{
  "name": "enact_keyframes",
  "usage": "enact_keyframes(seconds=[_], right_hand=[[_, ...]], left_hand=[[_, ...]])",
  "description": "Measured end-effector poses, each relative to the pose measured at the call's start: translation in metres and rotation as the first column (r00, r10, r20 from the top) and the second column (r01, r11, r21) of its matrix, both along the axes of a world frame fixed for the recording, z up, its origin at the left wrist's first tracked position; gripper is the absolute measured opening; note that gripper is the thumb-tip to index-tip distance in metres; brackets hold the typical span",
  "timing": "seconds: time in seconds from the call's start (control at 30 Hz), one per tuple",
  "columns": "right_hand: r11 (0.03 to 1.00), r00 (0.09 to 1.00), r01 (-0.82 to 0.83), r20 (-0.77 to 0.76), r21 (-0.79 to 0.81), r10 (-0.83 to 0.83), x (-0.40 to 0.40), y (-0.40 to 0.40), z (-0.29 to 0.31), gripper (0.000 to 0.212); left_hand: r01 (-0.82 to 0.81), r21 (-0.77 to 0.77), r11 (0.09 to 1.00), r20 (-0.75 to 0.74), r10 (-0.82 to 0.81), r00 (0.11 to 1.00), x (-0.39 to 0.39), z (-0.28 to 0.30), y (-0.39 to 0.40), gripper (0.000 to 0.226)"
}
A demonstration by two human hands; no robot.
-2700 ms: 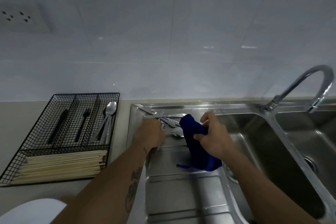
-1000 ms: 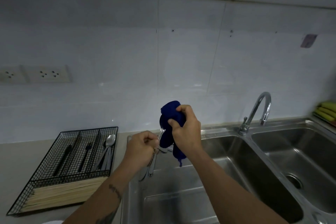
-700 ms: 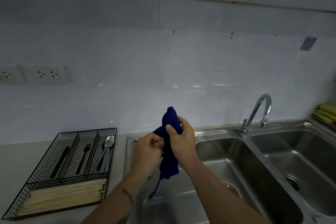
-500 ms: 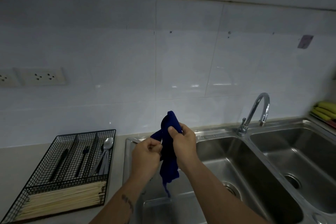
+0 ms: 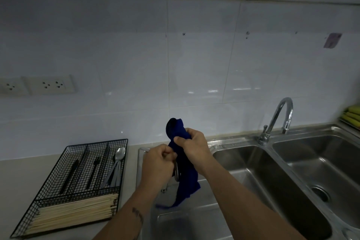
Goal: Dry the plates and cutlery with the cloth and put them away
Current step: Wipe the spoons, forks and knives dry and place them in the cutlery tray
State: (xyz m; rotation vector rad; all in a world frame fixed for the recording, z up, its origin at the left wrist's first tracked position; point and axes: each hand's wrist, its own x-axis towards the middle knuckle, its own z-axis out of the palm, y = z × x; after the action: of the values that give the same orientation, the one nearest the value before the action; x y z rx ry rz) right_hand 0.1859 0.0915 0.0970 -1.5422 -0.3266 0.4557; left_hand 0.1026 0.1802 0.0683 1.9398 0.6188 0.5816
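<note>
Both hands are raised over the steel draining board (image 5: 187,220). My left hand (image 5: 157,165) grips the handles of a small bunch of metal cutlery (image 5: 176,171), of which only a short shiny stretch shows. My right hand (image 5: 192,148) grips a dark blue cloth (image 5: 185,177) wrapped around the upper ends of that cutlery; the cloth's tail hangs down toward the board. A black wire cutlery tray (image 5: 58,177) sits on the counter at left, holding black utensils, silver spoons (image 5: 116,165) and a stack of pale chopsticks (image 5: 74,214).
A double steel sink (image 5: 272,181) lies to the right with a curved tap (image 5: 276,119) behind it. Wall sockets (image 5: 48,84) sit at the left of the tiled wall. Yellow-green items (image 5: 351,116) lie at the far right edge.
The hands lifted the cutlery and cloth from the draining board. Over the last second the cloth went round the cutlery's upper ends and my right hand keeps working it there.
</note>
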Motion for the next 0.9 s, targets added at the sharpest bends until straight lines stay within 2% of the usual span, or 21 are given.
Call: enact_keyframes(seconds=[0.1, 0.2, 0.23, 0.3, 0.43, 0.53, 0.6, 0.73, 0.83, 0.9], right_hand=[[0.998, 0.995, 0.056, 0.083, 0.001, -0.056, -0.002, 0.002, 0.0, 0.008], [0.995, 0.983, 0.092, 0.163, -0.028, -0.086, 0.001, -0.001, 0.0, 0.011], [0.995, 0.979, 0.086, 0.19, -0.05, -0.075, 0.003, -0.002, 0.001, 0.013], [0.994, 0.97, 0.058, 0.241, -0.096, -0.034, 0.003, -0.003, 0.003, 0.016], [0.987, 0.942, 0.031, 0.335, -0.157, 0.024, 0.0, -0.001, 0.004, 0.022], [0.98, 0.912, 0.032, 0.406, -0.198, 0.052, -0.003, -0.003, 0.0, 0.025], [0.979, 0.903, 0.041, 0.427, -0.201, 0.05, -0.004, -0.005, -0.003, 0.026], [0.981, 0.898, 0.066, 0.44, -0.184, 0.023, 0.001, -0.008, -0.003, 0.024], [0.981, 0.881, 0.053, 0.471, -0.189, 0.043, 0.0, -0.007, -0.001, 0.025], [0.979, 0.825, 0.045, 0.56, -0.2, 0.076, -0.004, -0.006, -0.004, 0.027]], left_hand=[[0.063, 0.084, 0.995, -0.056, -0.058, 0.997, -0.002, 0.009, 0.002, 0.023], [-0.066, 0.195, 0.979, -0.005, 0.068, 0.998, -0.001, 0.032, 0.018, 0.014], [-0.102, 0.179, 0.978, 0.03, 0.099, 0.995, 0.0, 0.042, 0.025, 0.008], [-0.088, 0.13, 0.988, 0.064, 0.08, 0.995, 0.007, 0.061, 0.037, 0.011], [-0.01, 0.18, 0.984, 0.007, 0.009, 1.0, 0.019, 0.082, 0.045, 0.017], [-0.019, 0.212, 0.977, 0.019, 0.016, 1.0, 0.021, 0.081, 0.044, 0.019], [0.029, 0.226, 0.974, -0.001, -0.03, 1.0, 0.02, 0.077, 0.042, 0.02], [0.107, 0.136, 0.985, -0.012, -0.106, 0.994, 0.017, 0.067, 0.041, 0.014], [0.088, 0.131, 0.987, 0.004, -0.089, 0.996, 0.021, 0.065, 0.04, 0.01], [0.04, 0.155, 0.987, 0.03, -0.045, 0.999, 0.023, 0.066, 0.039, 0.011]])
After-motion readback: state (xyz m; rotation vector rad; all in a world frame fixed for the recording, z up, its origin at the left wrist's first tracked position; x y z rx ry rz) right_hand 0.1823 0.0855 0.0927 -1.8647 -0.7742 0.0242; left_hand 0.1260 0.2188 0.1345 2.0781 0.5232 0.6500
